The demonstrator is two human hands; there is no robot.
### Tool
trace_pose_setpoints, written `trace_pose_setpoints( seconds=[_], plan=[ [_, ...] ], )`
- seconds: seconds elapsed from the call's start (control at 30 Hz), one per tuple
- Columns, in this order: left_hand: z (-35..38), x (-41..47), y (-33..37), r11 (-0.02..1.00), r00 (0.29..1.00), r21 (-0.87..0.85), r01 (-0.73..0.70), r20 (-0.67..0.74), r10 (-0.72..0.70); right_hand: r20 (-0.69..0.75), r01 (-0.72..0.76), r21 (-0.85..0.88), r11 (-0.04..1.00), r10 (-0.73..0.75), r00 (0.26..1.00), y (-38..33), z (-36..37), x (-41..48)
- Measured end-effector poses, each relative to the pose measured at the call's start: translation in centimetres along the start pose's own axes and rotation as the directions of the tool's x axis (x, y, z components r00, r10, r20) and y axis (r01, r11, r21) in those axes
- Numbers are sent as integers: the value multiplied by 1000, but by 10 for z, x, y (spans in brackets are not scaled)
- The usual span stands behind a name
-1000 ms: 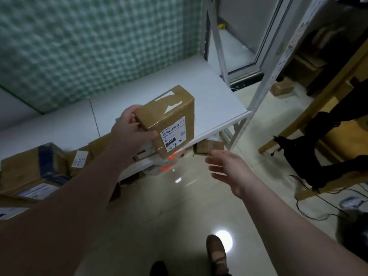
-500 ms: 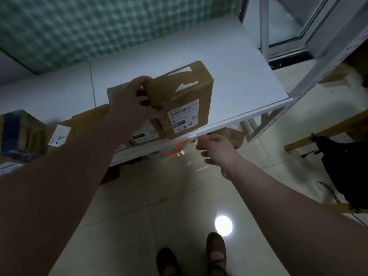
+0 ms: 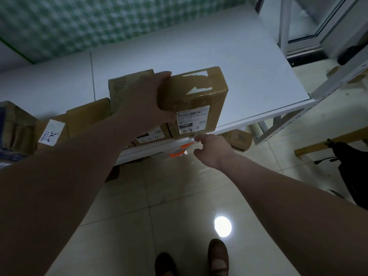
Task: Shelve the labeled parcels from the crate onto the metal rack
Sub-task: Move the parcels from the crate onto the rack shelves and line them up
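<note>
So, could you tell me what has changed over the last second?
The left hand has carried the brown cardboard parcel with the white label down to the front edge of the white metal shelf. The right hand has risen to that edge, just below the parcel. The left grip is unchanged.

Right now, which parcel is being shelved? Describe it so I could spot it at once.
Find the wide white shelf below the green checked wall. Brown cardboard parcels line its front edge. Yours is the rightmost parcel, gripped by the left hand; it alone shows torn white patches on top, above a barcode label.
</note>
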State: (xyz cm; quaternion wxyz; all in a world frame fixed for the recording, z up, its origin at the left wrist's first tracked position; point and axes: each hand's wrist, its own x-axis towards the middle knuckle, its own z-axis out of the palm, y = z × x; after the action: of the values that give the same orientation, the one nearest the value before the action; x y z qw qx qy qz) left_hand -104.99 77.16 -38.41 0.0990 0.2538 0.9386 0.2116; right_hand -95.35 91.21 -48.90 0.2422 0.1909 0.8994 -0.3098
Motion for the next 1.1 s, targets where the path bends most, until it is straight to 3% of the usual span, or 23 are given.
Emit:
trace_pose_setpoints(
  seconds=[0.37, 1.1],
  plan=[
    [2, 11, -15, 1000, 999, -9, -30, -14, 30, 22, 100, -178, 979, -98, 995, -12, 7, 30],
    [-3, 8, -7, 998, 1000, 58, 8, 25, -9, 13, 110, -200, 974, -110, 994, -18, -1, 12]
  ],
)
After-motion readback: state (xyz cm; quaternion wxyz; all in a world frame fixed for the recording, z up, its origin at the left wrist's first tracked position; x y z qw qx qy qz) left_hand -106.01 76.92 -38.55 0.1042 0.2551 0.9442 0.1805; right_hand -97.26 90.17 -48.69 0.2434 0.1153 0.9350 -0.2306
